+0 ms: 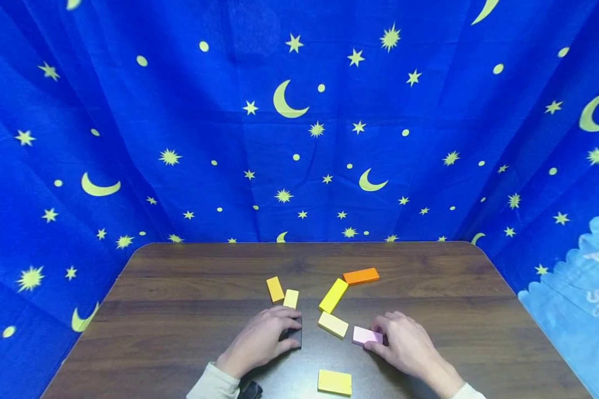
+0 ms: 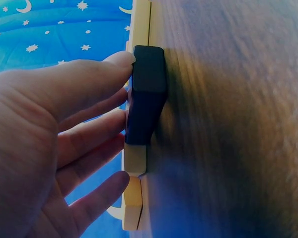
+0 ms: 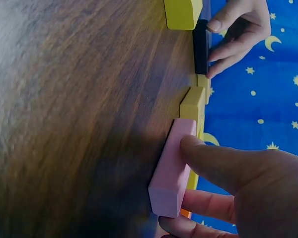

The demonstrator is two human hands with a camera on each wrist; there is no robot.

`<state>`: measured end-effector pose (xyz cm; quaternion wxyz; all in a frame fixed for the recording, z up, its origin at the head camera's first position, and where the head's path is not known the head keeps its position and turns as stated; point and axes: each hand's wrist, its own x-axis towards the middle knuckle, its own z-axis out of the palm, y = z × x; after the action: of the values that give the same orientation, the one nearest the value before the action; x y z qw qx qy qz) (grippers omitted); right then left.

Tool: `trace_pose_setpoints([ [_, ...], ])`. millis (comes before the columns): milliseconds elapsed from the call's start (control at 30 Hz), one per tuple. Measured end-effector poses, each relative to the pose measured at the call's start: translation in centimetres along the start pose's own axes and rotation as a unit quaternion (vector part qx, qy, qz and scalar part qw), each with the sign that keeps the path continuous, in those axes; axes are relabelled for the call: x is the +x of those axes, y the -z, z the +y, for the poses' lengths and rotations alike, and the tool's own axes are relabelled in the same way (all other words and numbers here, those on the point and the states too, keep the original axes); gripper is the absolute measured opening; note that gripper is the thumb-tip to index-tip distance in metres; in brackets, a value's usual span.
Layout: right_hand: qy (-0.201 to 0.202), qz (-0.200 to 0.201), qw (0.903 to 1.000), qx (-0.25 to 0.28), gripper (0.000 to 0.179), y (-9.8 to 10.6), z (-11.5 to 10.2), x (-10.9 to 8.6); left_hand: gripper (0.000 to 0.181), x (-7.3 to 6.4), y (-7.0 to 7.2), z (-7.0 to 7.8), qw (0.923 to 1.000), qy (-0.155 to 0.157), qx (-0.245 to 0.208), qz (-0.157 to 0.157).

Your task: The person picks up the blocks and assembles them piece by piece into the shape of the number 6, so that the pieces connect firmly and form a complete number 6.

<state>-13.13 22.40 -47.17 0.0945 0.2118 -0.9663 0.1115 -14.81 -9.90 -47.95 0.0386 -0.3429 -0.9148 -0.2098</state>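
On the wooden table, my left hand (image 1: 260, 337) holds a black block (image 2: 148, 84), which its fingers partly cover in the head view. Its thumb sits at the block's near end, with fingertips along the far side. To the right, my right hand (image 1: 404, 342) grips a pink block (image 1: 366, 336) lying flat, with the thumb on its near side and fingers round its right end. Beyond the left hand lie a pale yellow block (image 1: 291, 298) and an amber block (image 1: 275, 289). Another pale yellow block (image 1: 333, 325) lies between the hands, close to the pink one.
A bright yellow block (image 1: 333, 295) meets an orange block (image 1: 361, 276) farther back. Near the front edge of the table (image 1: 179, 288) lies a separate yellow block (image 1: 335, 382). A blue curtain (image 1: 299, 144) with stars and moons surrounds the table's back and sides.
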Motion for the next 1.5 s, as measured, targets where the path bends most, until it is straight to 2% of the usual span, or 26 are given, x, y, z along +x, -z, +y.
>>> trace_pose_setpoints([
  [400,-0.018,-0.021,0.9985,0.047,0.027,-0.2,-0.4,-0.3,0.03,0.0,0.0,0.0,1.0,-0.002,-0.001,0.0],
  [1500,-0.003,-0.018,0.9983,0.055,0.025,-0.6,-1.2,0.0,0.03,-0.1,0.0,0.0,1.0,-0.003,0.002,0.007],
])
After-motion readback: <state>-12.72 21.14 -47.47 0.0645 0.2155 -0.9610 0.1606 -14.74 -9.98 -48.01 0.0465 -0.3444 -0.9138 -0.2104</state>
